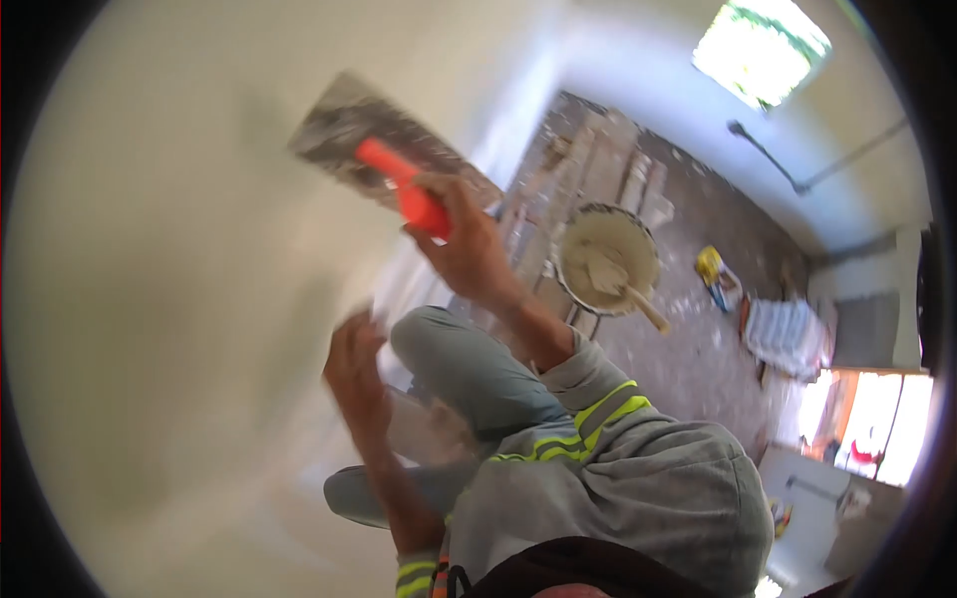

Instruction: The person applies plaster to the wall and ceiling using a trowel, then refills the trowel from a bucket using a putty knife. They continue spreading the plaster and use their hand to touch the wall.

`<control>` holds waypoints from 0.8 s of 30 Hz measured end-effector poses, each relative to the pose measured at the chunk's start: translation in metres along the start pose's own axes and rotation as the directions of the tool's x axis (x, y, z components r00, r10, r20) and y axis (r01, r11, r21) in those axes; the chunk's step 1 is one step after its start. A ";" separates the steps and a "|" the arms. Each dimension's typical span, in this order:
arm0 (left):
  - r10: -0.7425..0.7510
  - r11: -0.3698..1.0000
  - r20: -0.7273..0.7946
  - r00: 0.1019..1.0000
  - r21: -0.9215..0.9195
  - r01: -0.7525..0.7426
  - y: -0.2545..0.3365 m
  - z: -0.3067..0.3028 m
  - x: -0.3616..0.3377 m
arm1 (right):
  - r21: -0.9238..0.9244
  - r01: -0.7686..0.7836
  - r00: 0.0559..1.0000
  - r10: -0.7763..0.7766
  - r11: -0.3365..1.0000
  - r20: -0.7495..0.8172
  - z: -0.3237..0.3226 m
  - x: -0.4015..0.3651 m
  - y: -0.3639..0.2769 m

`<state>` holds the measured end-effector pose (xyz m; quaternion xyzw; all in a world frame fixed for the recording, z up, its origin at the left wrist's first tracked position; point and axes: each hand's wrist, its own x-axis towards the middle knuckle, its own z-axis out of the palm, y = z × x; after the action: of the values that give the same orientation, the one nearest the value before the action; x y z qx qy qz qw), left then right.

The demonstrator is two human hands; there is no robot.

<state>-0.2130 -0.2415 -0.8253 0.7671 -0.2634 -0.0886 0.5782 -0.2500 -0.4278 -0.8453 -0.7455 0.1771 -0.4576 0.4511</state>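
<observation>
My right hand grips the red handle of a plastering trowel, a wide rectangular metal blade smeared with pale material. The blade overlaps the pale wall in this view, tilted from upper left to lower right. Below it, my left hand is close to the same wall, its fingers curled together and blurred by motion; I cannot tell what, if anything, is in them. To the right of my right forearm stands a round bucket of pale paste, with a light-coloured stirring tool leaning in it.
Long boards lie on the stained floor beyond the bucket. A yellow bag and a plastic-wrapped stack stand farther right. My bent knee is between my arms. A bright window is set in the far wall.
</observation>
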 end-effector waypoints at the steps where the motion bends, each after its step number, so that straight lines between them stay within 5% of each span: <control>1: -0.060 0.986 0.143 0.988 -0.144 0.081 0.000 0.039 0.009 | -0.057 0.005 1.000 -0.004 0.998 0.016 -0.007 -0.016 0.012; 5: -0.267 0.763 0.504 0.821 -0.410 0.499 -0.051 0.160 0.041 | -0.254 0.135 0.990 -0.140 0.958 0.001 -0.063 -0.036 0.082; 6: -0.216 0.769 0.526 0.823 -0.428 0.475 -0.058 0.182 0.044 | -0.299 0.156 0.986 -0.168 0.942 -0.018 -0.071 -0.044 0.099; 7: -0.166 0.767 0.533 0.830 -0.459 0.448 -0.028 0.140 0.045 | -0.331 0.175 0.981 -0.191 0.927 -0.017 -0.053 -0.041 0.046; 10: -0.111 0.741 0.559 0.822 -0.505 0.443 -0.059 0.206 0.064 | -0.429 0.099 0.992 -0.125 0.898 -0.034 -0.114 -0.051 0.075; 12: -0.115 0.794 0.596 0.795 -0.425 0.434 -0.079 0.213 0.090 | -0.652 -0.075 0.993 -0.004 0.754 -0.118 -0.166 -0.078 0.090; 13: -0.113 0.802 0.573 0.812 -0.430 0.415 -0.073 0.218 0.101 | -0.716 -0.245 0.968 0.204 0.653 -0.146 -0.200 -0.090 0.093; 14: -0.087 0.878 0.572 0.816 -0.343 0.335 -0.075 0.226 0.113 | -0.856 -0.285 0.906 0.413 0.432 -0.093 -0.232 -0.104 0.098; 15: -0.075 0.903 0.609 0.789 -0.294 0.312 -0.082 0.237 0.123 | -0.833 -0.508 0.720 0.639 0.220 -0.271 -0.255 -0.128 0.120; 17: -0.059 0.951 0.687 0.724 -0.183 0.251 -0.096 0.265 0.137 | -0.838 -0.541 0.459 0.810 -0.072 -0.366 -0.273 -0.155 0.139; 19: -0.037 0.986 0.752 0.658 -0.080 0.148 -0.111 0.307 0.153 | -0.837 -0.543 0.440 0.826 -0.069 -0.353 -0.271 -0.179 0.152; 21: 0.137 0.976 0.728 0.672 0.015 -0.216 -0.142 0.352 0.153 | -0.818 -0.574 0.405 0.851 -0.049 -0.335 -0.265 -0.203 0.148; 24: 0.379 0.714 0.747 0.546 0.140 -0.686 -0.156 0.419 0.152 | -0.755 -0.655 0.424 0.844 0.035 -0.328 -0.261 -0.221 0.149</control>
<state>-0.2219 -0.6404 -1.0780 0.6637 -0.6911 -0.1147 0.2623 -0.5621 -0.4905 -1.0395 -0.6896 0.6786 0.0700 0.2428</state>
